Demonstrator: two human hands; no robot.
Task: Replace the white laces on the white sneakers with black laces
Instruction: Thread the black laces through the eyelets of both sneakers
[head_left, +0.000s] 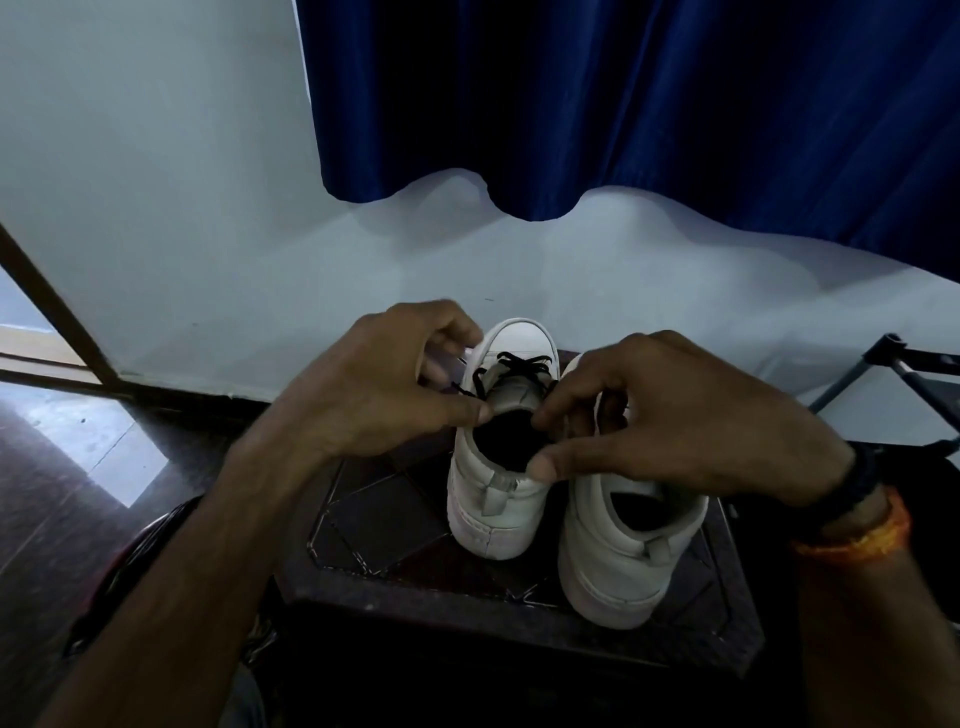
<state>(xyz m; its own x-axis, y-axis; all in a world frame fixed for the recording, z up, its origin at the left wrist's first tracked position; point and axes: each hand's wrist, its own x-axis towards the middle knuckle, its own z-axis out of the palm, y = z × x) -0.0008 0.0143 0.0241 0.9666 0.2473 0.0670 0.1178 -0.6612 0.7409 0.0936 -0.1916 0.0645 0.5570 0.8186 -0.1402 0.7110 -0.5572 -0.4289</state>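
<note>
Two white sneakers stand heel-toward-me on a small dark stool (363, 525). The left sneaker (493, 499) has a black lace (519, 364) crossed through its lower eyelets. My left hand (384, 384) is at that shoe's left side, fingers curled, pinching a strand of the black lace near the upper eyelets. My right hand (670, 410) is curled at the shoe's right side, pinching near the tongue's edge; what it holds is hidden by the fingers. The right sneaker (618, 561) stands beside it, its front covered by my right hand.
A pale wall (208, 208) rises behind the stool with a dark blue curtain (623, 93) hanging above. A black metal stand (893, 364) is at the right. A dark glossy floor (62, 467) and a door frame lie to the left.
</note>
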